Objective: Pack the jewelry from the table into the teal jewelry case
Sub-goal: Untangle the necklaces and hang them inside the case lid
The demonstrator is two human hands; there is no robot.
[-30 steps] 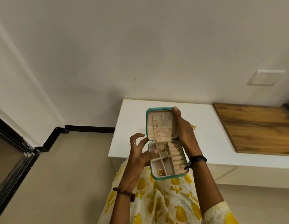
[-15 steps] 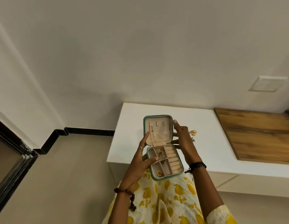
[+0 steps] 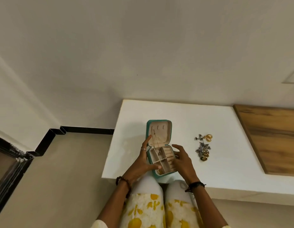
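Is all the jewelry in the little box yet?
Not yet. The open teal case already holds a chain and a gold ring. The left hand grips the case; the right hand hovers beside it, holding nothing. Gold rings and silver pieces wait on the table.

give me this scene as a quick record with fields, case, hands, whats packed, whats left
case: teal case, open, on the white table near its front edge
left hand: grip on the case's left side
right hand: at the case's right side, fingers spread
packed: chain hanging from the lid, gold ring in the front compartment
left: gold rings and silver pieces on the table, right of the case
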